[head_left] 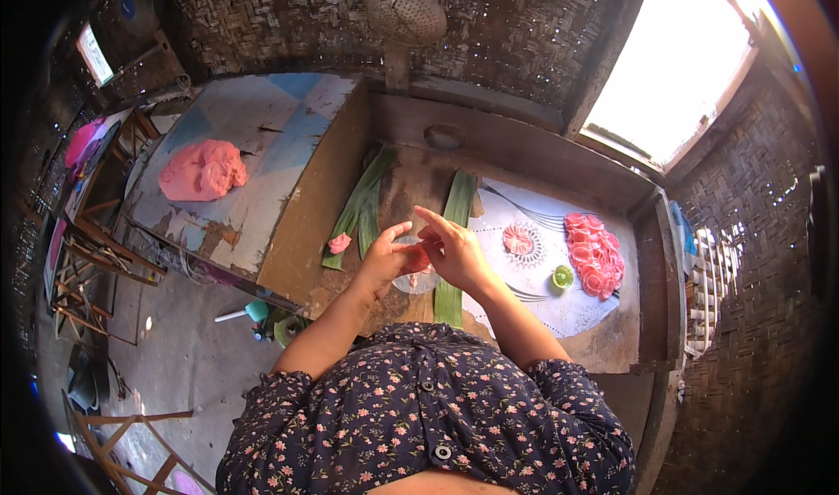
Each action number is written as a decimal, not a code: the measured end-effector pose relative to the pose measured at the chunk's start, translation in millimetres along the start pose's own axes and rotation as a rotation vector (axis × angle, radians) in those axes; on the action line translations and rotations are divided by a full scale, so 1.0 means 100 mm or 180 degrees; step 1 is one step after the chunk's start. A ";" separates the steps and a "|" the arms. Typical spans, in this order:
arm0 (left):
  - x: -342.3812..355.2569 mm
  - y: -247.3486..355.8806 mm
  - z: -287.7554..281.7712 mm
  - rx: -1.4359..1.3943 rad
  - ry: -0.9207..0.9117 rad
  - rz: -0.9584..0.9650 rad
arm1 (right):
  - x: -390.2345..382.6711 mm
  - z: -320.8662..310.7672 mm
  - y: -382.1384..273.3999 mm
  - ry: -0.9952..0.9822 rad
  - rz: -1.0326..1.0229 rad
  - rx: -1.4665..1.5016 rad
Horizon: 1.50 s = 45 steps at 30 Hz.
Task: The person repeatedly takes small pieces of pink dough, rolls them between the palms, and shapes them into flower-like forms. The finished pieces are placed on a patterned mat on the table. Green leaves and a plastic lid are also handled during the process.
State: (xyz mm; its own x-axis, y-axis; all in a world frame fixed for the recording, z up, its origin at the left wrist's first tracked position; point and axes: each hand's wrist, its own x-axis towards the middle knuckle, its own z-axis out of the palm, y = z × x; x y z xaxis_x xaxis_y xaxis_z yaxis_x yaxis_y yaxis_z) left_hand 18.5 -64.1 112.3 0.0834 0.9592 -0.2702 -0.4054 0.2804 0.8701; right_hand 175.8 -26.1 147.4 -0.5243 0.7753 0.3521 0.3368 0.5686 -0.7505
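Observation:
Over the middle of the wooden work surface, my left hand (pixel 382 263) and my right hand (pixel 459 255) come together. A small piece of pink dough (pixel 417 260) shows between them, pinched by the fingers and partly hidden. My right index finger points up and away from the others. Just beneath lies a round, clear disc (pixel 411 283) with pink bits on it, half covered by the hands. Green leaf strips lie on both sides: one pair (pixel 360 198) at left with a small pink lump (pixel 340 242) on it, and a long strip (pixel 449 301) under my right wrist.
At right, a white patterned sheet (pixel 551 311) carries a pink flower-like disc (pixel 518 240), a green round container (pixel 562 276) and a heap of pink discs (pixel 594 255). A big pink dough mass (pixel 203 170) rests on the raised board (pixel 271 159) at left. A wooden rim (pixel 524 139) borders the far side.

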 end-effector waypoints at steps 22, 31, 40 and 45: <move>0.10 -0.01 -0.24 -0.1471 -0.0898 -0.0055 | -0.17 0.08 -0.07 0.1203 -0.0404 0.0109; 0.10 0.00 -0.19 -0.1591 -0.0648 -0.0198 | -0.19 0.15 -0.12 0.1253 -0.0909 -0.0490; 0.07 -0.06 -0.12 0.0822 0.0124 0.0652 | -0.17 0.21 0.03 0.0791 -0.0006 0.0606; 0.09 -0.11 -0.12 0.0915 0.0027 0.0739 | -0.15 0.22 0.11 0.0557 0.0595 0.0843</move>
State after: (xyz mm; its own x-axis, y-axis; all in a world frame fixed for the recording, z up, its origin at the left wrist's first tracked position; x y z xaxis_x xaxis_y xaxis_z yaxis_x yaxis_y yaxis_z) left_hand 13.0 -59.0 95.4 0.0112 0.9985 -0.0544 -0.1402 0.0554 0.9886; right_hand 169.8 -37.4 121.4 -0.3233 0.9074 0.2684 0.1881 0.3396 -0.9216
